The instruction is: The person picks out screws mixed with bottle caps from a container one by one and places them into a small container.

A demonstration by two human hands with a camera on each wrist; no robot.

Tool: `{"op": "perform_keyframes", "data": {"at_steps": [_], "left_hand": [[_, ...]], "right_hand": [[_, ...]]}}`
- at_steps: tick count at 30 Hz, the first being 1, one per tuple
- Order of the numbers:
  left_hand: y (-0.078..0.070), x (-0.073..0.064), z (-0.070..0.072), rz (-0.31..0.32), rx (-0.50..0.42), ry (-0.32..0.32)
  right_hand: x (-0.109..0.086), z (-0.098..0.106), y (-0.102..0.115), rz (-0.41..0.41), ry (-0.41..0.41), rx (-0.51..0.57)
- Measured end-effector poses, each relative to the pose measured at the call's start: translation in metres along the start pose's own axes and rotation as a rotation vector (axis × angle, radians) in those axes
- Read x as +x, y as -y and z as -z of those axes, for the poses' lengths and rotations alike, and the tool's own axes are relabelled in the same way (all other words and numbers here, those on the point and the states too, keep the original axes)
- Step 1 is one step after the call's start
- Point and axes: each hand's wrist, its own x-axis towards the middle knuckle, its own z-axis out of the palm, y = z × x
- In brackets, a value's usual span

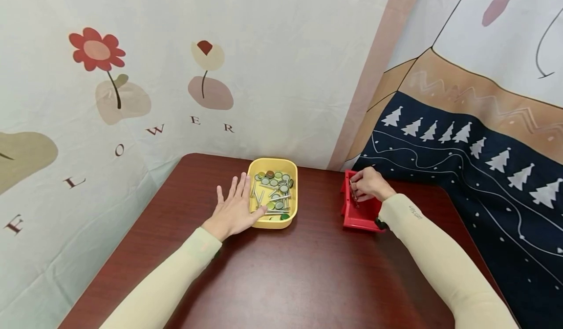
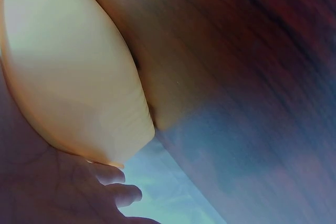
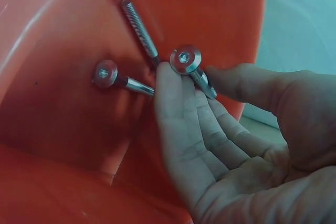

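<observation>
My left hand [image 1: 232, 210] lies against the left side of a yellow tub [image 1: 273, 225], its fingers straight and spread and the thumb reaching over the rim. Inside the tub are several bottle caps [image 1: 284, 188] and silvery bolts [image 1: 280, 198]. On the right, my right hand [image 1: 369, 183] reaches into a red bin [image 1: 362, 223]. Between its thumb and fingers it pinches a metal bolt [image 3: 185, 60] with a flat, round socket head. Two more bolts, one lying head-out [image 3: 105, 73] and one showing its threaded end [image 3: 139, 30], rest in the bin by the fingertips.
Both containers stand toward the back of a dark brown wooden table [image 1: 286, 275]. Directly behind it hangs a pale printed cloth [image 1: 290, 75], and a dark blue tree-patterned cloth [image 1: 440, 163] borders the right side.
</observation>
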Motion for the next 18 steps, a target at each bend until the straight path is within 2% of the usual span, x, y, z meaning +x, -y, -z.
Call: {"op": "perform_keyframes", "data": {"at_steps": [10,18], "left_hand": [[0.001,0.001,-0.002,-0.002,-0.01,-0.002],[0.002,0.001,-0.001,-0.002,-0.008,-0.002]], "right_hand": [[-0.002,-0.001,0.003,0.004,0.0,-0.036],[-0.008,0.005,0.011,0.047,-0.078,-0.116]]}}
